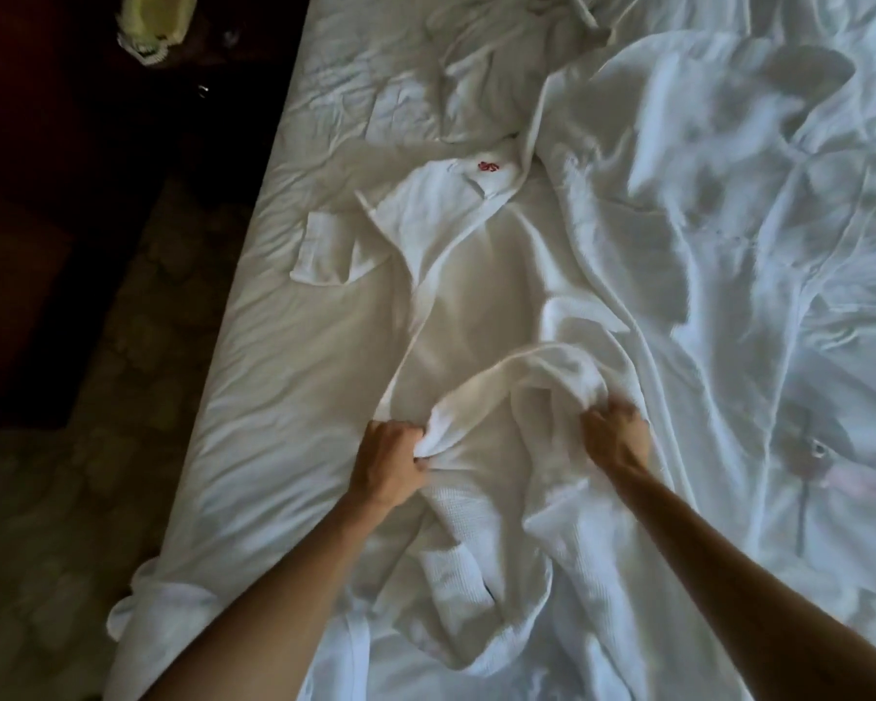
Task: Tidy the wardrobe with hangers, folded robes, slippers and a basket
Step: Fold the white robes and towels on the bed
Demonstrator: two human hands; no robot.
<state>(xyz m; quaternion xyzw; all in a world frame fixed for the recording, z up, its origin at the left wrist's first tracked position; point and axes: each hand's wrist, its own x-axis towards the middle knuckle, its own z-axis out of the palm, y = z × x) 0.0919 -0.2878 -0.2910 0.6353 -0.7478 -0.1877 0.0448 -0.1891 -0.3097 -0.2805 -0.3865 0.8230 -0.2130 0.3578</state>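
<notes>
While left hand (390, 460) and right hand (615, 437) each grip bunched robe (481, 275) near the bed's (274, 346) near edge, pull evenly to flatten.

I have only 1 view, worn on my head, wide-angle, looking forward and steeply down, close over the bed (284, 376). My forearms enter from the bottom edge; dark floor (72, 346) fills the left side.

This is a bedroom, likely in a hotel: a wide bed (284, 376) with creased white sheets, a white robe (456, 235) with red embroidery (488, 167), dark patterned carpet (137, 316) beside.
</notes>
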